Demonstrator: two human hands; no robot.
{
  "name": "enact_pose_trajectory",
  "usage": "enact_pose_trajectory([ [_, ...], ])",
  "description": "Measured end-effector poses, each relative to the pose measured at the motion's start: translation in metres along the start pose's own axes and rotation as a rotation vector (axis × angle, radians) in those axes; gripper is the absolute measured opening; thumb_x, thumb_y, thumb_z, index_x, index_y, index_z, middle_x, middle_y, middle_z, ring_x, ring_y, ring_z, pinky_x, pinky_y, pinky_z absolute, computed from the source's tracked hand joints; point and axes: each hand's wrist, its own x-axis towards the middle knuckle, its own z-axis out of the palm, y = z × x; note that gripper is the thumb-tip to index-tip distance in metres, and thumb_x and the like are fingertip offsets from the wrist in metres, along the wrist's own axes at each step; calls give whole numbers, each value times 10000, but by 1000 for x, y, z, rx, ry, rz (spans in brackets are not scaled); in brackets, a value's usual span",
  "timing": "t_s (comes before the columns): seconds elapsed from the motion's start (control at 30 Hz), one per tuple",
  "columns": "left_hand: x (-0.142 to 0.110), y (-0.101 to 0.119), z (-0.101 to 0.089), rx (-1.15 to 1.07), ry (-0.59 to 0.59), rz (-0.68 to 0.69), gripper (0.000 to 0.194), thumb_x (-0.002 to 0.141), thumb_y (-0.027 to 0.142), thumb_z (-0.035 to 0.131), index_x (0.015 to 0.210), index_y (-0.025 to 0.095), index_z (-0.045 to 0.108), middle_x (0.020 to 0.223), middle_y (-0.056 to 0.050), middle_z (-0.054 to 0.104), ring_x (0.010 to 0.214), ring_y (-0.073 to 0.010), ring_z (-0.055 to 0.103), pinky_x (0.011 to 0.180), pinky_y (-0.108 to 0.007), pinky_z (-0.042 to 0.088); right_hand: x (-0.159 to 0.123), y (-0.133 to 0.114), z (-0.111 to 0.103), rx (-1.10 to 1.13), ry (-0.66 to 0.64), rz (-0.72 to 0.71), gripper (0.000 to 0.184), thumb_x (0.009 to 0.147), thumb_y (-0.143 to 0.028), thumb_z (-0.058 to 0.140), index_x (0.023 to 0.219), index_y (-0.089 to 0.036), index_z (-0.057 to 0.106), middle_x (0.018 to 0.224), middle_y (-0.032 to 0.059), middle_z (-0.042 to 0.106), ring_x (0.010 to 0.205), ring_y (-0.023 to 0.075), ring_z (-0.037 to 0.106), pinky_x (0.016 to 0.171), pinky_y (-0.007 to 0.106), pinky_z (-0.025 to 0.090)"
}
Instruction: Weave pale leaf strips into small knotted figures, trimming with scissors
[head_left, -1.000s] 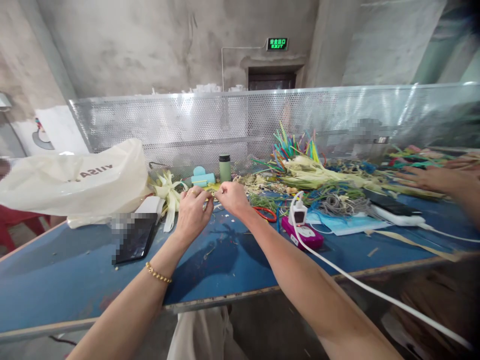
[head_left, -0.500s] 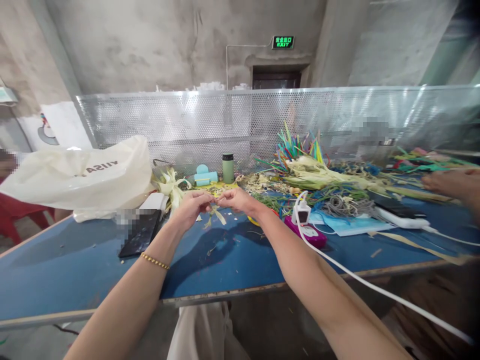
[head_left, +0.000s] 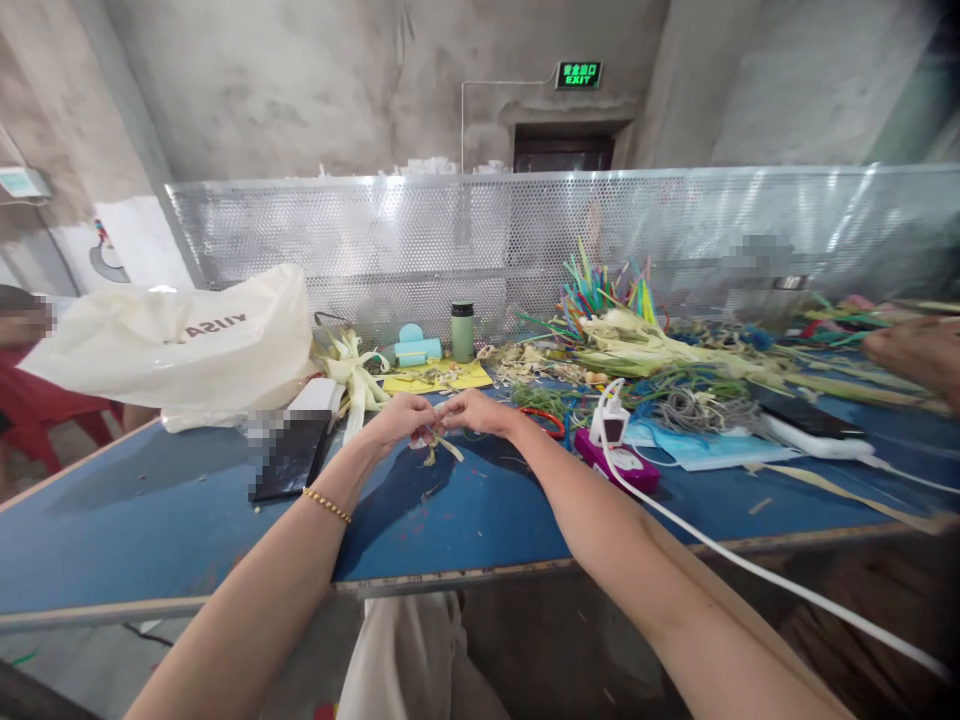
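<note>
My left hand (head_left: 401,419) and my right hand (head_left: 474,411) meet fingertip to fingertip just above the blue table (head_left: 465,510). Both pinch a small bundle of pale leaf strips (head_left: 439,445), whose loose ends hang down toward the tabletop. A gold bead bracelet (head_left: 327,505) sits on my left wrist. Behind my hands lies a yellow sheet (head_left: 439,377) with scraps on it, and a pale leaf bundle (head_left: 356,372) lies to the left.
A black phone (head_left: 289,460) and a white plastic bag (head_left: 176,345) lie at the left. A magenta device (head_left: 619,465) with a white charger and cable (head_left: 750,570), a green bottle (head_left: 463,332), coloured strips (head_left: 607,290) and leaf heaps (head_left: 660,350) fill the right. Another person's hand (head_left: 911,350) is at far right.
My hands have come lower and nearer to me, turning from knuckles-up to fingertips together, and the leaf strips now hang from them. The other person's hand at far right has drawn back.
</note>
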Motion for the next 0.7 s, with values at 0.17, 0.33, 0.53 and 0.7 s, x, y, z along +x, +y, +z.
enact_pose_trajectory([
  [0.17,3,-6,2,-33,8,-123,145,644,217,673,542,118,645,533,-80,650,452,-107,557,412,-183,376,8,4,4,-219,-10,-6,206,709,-238,621,810,-120,757,646,-30,618,656,111,506,602,194,331],
  [0.33,9,-13,3,-116,106,-206,142,633,164,693,520,105,632,564,-91,661,439,-101,565,413,-189,400,15,9,10,-314,-1,-15,174,723,-175,599,797,-126,750,645,-33,600,694,116,531,615,182,336],
  [0.53,10,-17,2,-143,98,-222,162,637,162,743,537,107,629,579,-89,666,445,-111,587,418,-192,430,9,-4,4,-536,111,96,266,721,-241,709,968,-142,723,917,71,698,797,165,583,643,213,374],
  [0.7,12,-21,2,-95,92,-206,183,662,188,739,544,101,630,552,-82,649,422,-103,560,409,-199,429,-4,-15,-11,-619,-27,205,58,714,-177,680,732,-175,736,739,49,700,682,164,589,566,229,353],
])
